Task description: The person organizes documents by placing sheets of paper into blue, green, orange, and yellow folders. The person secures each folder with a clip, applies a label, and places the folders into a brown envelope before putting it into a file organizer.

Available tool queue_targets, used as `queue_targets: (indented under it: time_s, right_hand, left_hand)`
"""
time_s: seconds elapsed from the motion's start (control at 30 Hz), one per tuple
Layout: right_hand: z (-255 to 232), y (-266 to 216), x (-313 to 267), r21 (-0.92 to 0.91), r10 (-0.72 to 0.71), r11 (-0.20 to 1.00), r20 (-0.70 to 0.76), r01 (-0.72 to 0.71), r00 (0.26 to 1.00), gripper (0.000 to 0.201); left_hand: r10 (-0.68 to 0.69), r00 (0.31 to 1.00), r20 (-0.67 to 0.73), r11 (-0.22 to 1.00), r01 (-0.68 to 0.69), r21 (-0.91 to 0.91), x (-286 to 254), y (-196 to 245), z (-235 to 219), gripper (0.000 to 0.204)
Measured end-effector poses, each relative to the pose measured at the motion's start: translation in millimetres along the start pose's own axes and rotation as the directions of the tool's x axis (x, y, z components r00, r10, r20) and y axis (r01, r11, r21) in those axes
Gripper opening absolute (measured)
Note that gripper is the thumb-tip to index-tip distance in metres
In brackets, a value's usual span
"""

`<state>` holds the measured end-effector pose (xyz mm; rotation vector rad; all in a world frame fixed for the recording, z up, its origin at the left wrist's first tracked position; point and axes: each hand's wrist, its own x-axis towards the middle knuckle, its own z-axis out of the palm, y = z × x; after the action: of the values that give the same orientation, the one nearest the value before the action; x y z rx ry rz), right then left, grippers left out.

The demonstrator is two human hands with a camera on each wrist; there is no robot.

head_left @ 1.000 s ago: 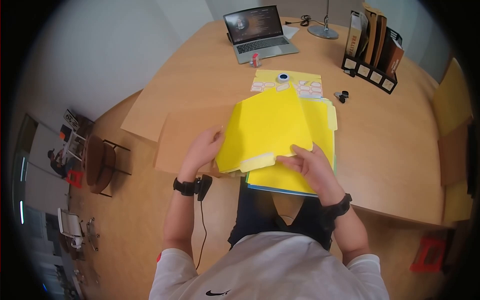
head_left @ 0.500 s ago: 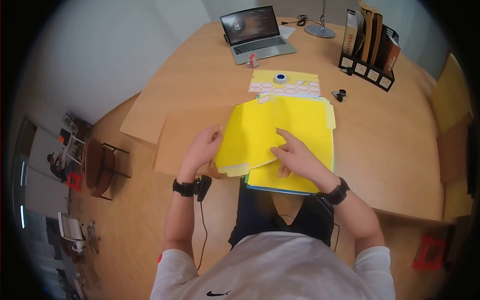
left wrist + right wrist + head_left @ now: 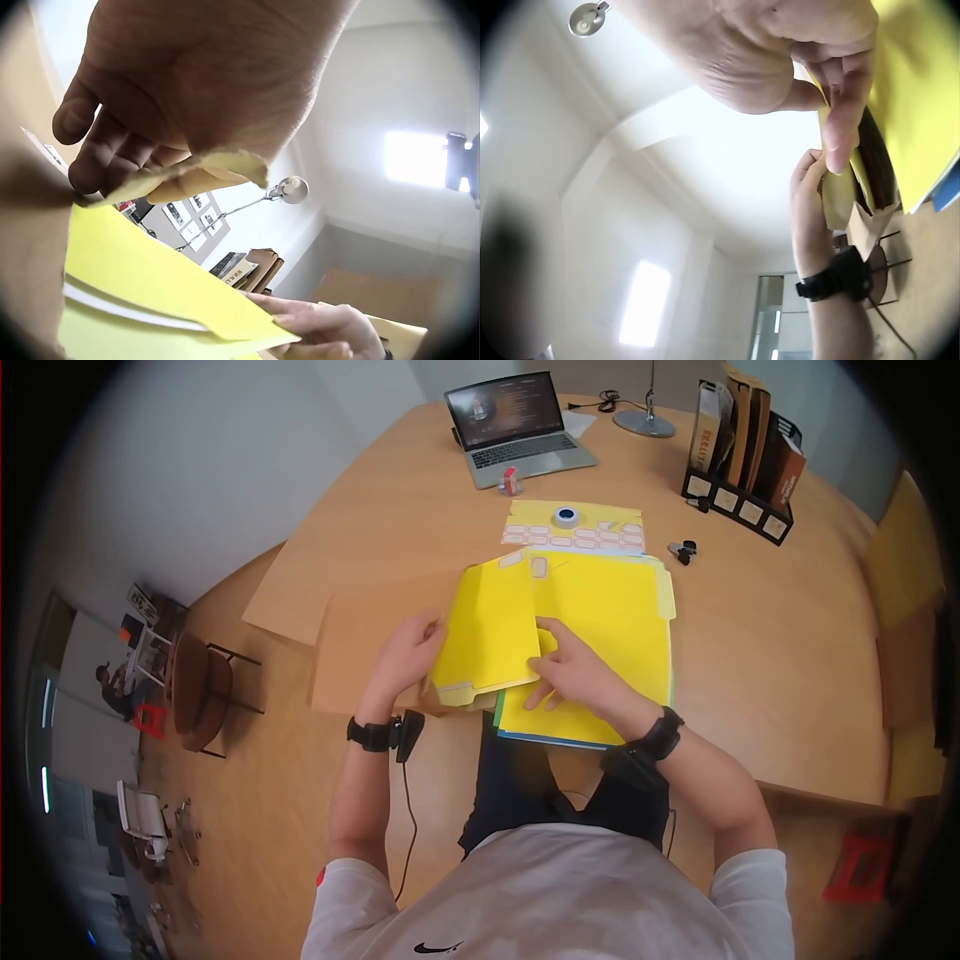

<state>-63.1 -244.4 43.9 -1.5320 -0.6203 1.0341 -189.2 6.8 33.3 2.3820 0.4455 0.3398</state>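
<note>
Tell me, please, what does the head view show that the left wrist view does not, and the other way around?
Only the head view: the round base of the desk lamp, the brown chair and the red stool.
Only the left wrist view: the lamp's head and printed sheets on a grey panel.
Both: the left hand, the right hand, the yellow folder and upright books.

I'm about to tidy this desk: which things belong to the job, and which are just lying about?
Belonging, it seems: yellow folder in the right hand, brown envelope, folder stack, probably label sheet.

Lying about: laptop, lamp, black clips, book rack.
</note>
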Motion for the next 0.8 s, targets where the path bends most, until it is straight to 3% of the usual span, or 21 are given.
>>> queue_targets:
  time_s: [0.1, 0.23, 0.37, 0.4, 0.5, 0.6, 0.7, 0.8]
  right_hand:
    - [6.3, 1.8, 4.2, -0.167, 0.011, 0.986, 0.058, -0.001, 0.998, 0.061]
    - [24.9, -4.4, 17.2, -0.211, -0.007, 0.976, 0.243, 0.06, 0.97, 0.06]
    - [51.0, 0.9, 56.0, -0.177, 0.107, 0.983, 0.366, -0.044, 0.924, 0.039]
    - [59.0, 2.8, 62.1, -0.175, 0.13, 0.982, 0.359, -0.07, 0.924, 0.028]
    - [79.0, 8.9, 77.9, -0.197, 0.166, 0.976, 0.396, -0.093, 0.903, 0.026]
    - [77.7, 4.1, 81.8, -0.106, 0.171, 0.985, 0.449, -0.138, 0.877, 0.025]
    - [70.4, -0.4, 81.6, -0.097, 0.159, 0.987, 0.378, -0.132, 0.912, 0.026]
    - [70.6, -0.2, 81.7, -0.09, 0.205, 0.979, 0.442, -0.185, 0.873, 0.041]
  left_hand:
    - [0.016, 1.0, 0.006, 0.999, -0.016, -0.032, 0.3, -0.1, 1.5, 0.018]
    - [0.021, 1.0, 0.015, 0.998, -0.02, -0.059, 3.4, -2.2, 3.2, 0.019]
    - [0.009, 1.0, 0.011, 1.0, -0.009, -0.02, 3.4, 6.7, 0.5, 0.02]
    - [0.019, 1.0, 0.008, 1.0, -0.019, -0.02, 3.7, 6.0, 0.3, 0.02]
    - [0.027, 1.0, 0.004, 0.998, -0.026, -0.057, 3.2, 3.8, 0.4, 0.021]
    - [-0.018, 1.0, 0.002, 0.992, 0.018, -0.125, -2.1, 8.3, -3.0, 0.021]
    - [-0.06, 0.998, -0.001, 0.989, 0.059, -0.135, -6.6, 6.6, -8.1, 0.021]
    - [-0.047, 0.999, 0.012, 0.984, 0.048, -0.17, -4.4, 3.4, -6.2, 0.021]
